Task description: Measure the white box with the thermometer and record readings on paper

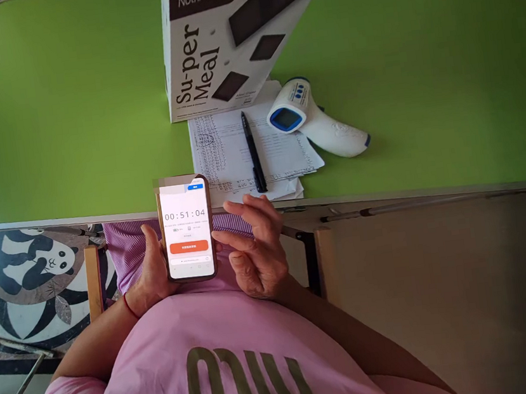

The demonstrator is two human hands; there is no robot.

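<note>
Nearest: pink cloth T-shirt [144,365] with big olive-brown lettering. Left hand [154,271] low at the table edge, thin red cord bracelet [131,308] at its wrist, fingers wrapped behind a dark-cased rectangular phone [188,235] – thumb raised along its left side. Right hand [261,255] beside the phone, fingers spread apart and bent, index tip by the screen's right edge; contact cannot be told. Phone upright above the lap, glossy screen lit white, showing 00:51:04 and an orange rounded bar.

Beyond: smooth green tabletop [66,119] with pale metallic edging. On it, a loose stack of thin white papers [223,147], dense with handwriting; slim black pen [252,150] lying lengthwise across. To the right, curved white plastic thermometer [331,126], blue-rimmed dark display, head over the papers' edge, handle on green.

Farthest: tall white-and-dark printed box [202,12], standing, flat-sided – hiding the papers' far end.
</note>
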